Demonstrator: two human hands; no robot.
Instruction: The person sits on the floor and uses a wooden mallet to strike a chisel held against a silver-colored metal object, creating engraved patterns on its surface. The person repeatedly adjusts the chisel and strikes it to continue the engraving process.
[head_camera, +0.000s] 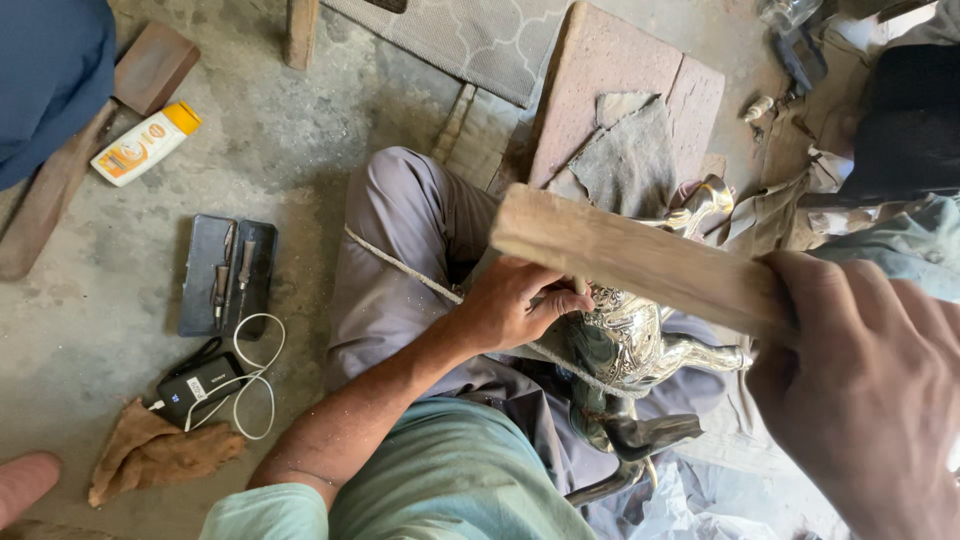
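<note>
Nearest to me, the right hand (865, 400) loomed large and dark, its fingers clenched round one end of a flat wooden stick (640, 262), a pale, rough-grained slat raised slantwise above the lap. Just beyond, the left hand (515, 303) was curled over the top of a silvery metal animal figure (640, 340), the thumb and fingers pinching something thin against it; what exactly they pinched I could not tell. The figure was shiny, its body embossed with fine patterning, its smooth legs sticking out sideways, and it lay across the person's lap on grey trousers (390, 250). A thin twisted cord (400, 265) ran over the thigh and under the figure.

On the rough concrete floor, to the left, lay a black power bank (197, 387) with a looped white cable (255, 375), beside a crumpled brown rag (155, 455). Farther out sat a dark flat tray (200, 275) holding small metal punches (232, 268). Beyond the knee, a grey cloth (630, 155) draped over a reddish stone slab (610, 70). At the far left rested a white bottle with an orange cap (145, 145), near a plank.
</note>
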